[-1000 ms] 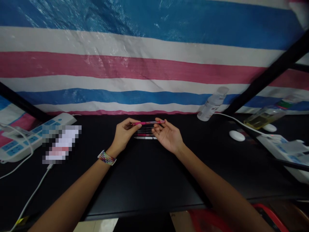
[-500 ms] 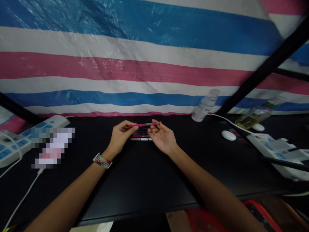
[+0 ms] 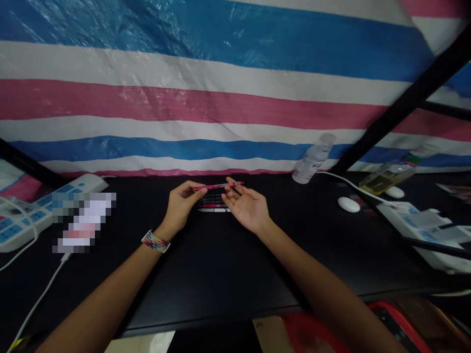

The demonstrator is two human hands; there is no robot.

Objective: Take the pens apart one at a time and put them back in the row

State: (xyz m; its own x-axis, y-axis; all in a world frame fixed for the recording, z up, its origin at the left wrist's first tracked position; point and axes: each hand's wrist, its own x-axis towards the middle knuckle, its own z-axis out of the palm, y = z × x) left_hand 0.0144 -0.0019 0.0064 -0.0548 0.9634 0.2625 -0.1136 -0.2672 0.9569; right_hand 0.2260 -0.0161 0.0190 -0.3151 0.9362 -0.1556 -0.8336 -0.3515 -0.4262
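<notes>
My left hand (image 3: 181,202) pinches a red pen (image 3: 221,186) by its left end, holding it level above the desk. My right hand (image 3: 250,208) is turned palm up with its fingers apart. Its fingertips lie close to the pen's right end; whether they touch it I cannot tell. Below the pen, several more pens lie side by side on the black desk, among them dark ones (image 3: 212,198) and a white pen (image 3: 214,210) nearest me. My right fingers hide their right ends.
At left are a power strip (image 3: 88,183), a blurred-out phone-like object (image 3: 86,220) and a white cable (image 3: 40,296). On the right stand a clear bottle (image 3: 312,159), a bottle of yellow liquid (image 3: 386,176), a white oval object (image 3: 349,204) and another power strip (image 3: 423,235). Striped sheeting (image 3: 206,108) hangs behind.
The fingers of my right hand have stretched out further near the pen's right end. My left hand has shifted slightly left and up with the red pen.
</notes>
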